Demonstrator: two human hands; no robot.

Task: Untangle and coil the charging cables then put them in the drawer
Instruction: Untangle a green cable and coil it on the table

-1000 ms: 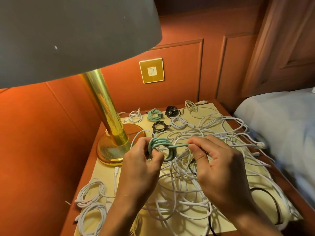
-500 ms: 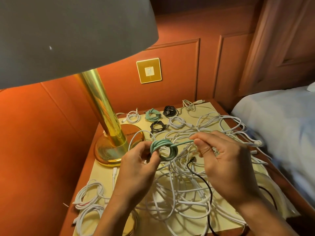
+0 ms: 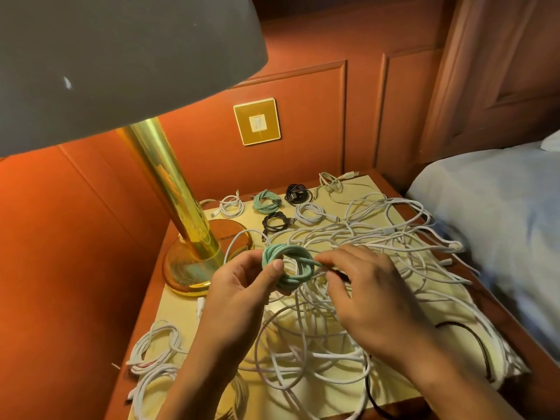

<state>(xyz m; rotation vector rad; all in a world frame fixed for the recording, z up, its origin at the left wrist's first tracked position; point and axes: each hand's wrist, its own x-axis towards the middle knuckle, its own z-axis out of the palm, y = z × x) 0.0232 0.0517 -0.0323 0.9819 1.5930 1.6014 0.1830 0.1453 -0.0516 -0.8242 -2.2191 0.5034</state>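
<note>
Far left: lamp [image 3: 169, 189] with a brass stem and grey shade, its base sitting on the back-left corner of the nightstand [image 3: 178, 310].
Front-left of the top: two white coiled bundles [image 3: 157, 350], lying one just in front of the other, touching.
Left hand [image 3: 239, 286]: gripping the teal cable coil [image 3: 291, 277]. The thumb is pressed on the front of the loops, the fingers are curled behind; the fingertips are hidden by the coil.
The coil is held up above the nightstand, over the left edge of the tangle, loops roughly facing the camera.
Right hand [image 3: 372, 298]: thumb and forefinger pinch the coil's loose teal tail right where it leaves the loops. The other fingers are loosely curled, holding nothing that I can see.
Back row behind the hands, all coiled and lying flat: small white coil [image 3: 231, 204], second teal coil [image 3: 266, 201], black coil [image 3: 298, 194]; a second black coil [image 3: 275, 222] and another white coil [image 3: 310, 213] sit just in front of them.
Brass switch plate [image 3: 259, 122] is on the wall panel above that row.
Right half of the top: white cable tangle [image 3: 378, 237], loose loops spilling over the right edge.
A black cable [image 3: 472, 338] runs through the tangle at the front-right.
Far right: bed [image 3: 500, 222] with pale sheet, beside the nightstand.
</note>
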